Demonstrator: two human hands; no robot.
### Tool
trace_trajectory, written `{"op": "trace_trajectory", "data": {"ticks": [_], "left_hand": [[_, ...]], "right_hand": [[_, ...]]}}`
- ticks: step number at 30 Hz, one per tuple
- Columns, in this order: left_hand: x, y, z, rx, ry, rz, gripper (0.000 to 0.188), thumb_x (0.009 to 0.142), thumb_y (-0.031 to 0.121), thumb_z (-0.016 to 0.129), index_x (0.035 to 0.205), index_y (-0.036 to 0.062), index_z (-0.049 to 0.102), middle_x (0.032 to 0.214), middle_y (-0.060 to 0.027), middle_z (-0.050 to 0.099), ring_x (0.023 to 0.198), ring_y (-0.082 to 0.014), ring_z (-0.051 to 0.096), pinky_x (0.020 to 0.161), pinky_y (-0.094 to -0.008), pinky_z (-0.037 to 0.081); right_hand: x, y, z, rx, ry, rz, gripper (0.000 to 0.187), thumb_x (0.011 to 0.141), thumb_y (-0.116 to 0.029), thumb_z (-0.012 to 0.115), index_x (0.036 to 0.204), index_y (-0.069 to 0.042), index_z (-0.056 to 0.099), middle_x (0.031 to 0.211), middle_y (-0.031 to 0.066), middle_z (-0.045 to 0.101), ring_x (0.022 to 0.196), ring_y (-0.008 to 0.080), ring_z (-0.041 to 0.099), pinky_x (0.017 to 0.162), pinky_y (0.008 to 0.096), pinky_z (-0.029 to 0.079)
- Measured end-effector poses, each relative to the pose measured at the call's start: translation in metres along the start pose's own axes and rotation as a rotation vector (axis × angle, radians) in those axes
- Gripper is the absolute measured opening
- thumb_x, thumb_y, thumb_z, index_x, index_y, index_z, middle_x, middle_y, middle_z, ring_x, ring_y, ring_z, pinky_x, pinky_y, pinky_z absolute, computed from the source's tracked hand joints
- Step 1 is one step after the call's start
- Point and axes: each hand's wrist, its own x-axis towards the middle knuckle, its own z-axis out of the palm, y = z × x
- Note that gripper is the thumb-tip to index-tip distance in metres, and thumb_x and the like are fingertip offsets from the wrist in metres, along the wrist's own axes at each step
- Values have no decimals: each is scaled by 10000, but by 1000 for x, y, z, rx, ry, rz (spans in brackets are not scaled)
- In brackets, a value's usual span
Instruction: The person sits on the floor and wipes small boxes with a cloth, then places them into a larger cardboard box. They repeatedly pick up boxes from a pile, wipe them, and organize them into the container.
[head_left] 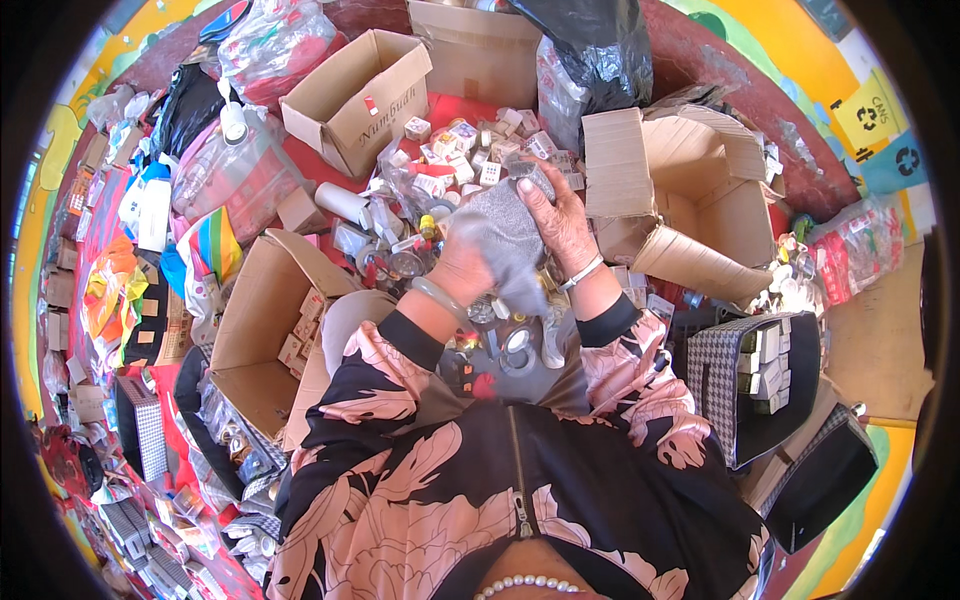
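Note:
A grey cloth (pixel 497 225) is bunched between my hands over the pile. My right hand (pixel 562 218) is closed on the cloth's right side, thumb up along a small dark-topped object (pixel 524 172) that is partly wrapped; its kind I cannot make out. My left hand (pixel 458 275) is blurred and presses into the cloth from the left, its fingers largely covered by the fabric. Below the cloth, small glass and metal pieces (pixel 516 345) lie in my lap area. Beyond my hands is a heap of small printed boxes (pixel 460 150).
Open cardboard boxes stand at the far left (pixel 350 105), right (pixel 690 190) and near left (pixel 265 345), the last holding small cartons. A houndstooth bin (pixel 720 385) with white packs is at the right. Black (pixel 600 50) and clear plastic bags (pixel 275 50) line the back.

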Motion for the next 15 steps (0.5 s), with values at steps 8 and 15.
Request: {"op": "trace_trajectory", "data": {"ticks": [8,15], "left_hand": [[-3,23,4,-1290,124,-654,387,936,315,394,1195,53,510,1115,-118,593,995,-284,577,877,-393,469],[1,34,-9,791,104,284,425,716,184,675,1071,3,524,920,-169,589,797,-290,586,704,-361,473]], "right_hand": [[9,-7,-11,-306,248,67,363,868,-322,626,1003,15,639,835,35,650,773,90,537,730,241,446],[26,1,-39,-320,576,129,353,876,-299,592,858,49,648,707,98,644,654,223,595,656,341,470]]}}
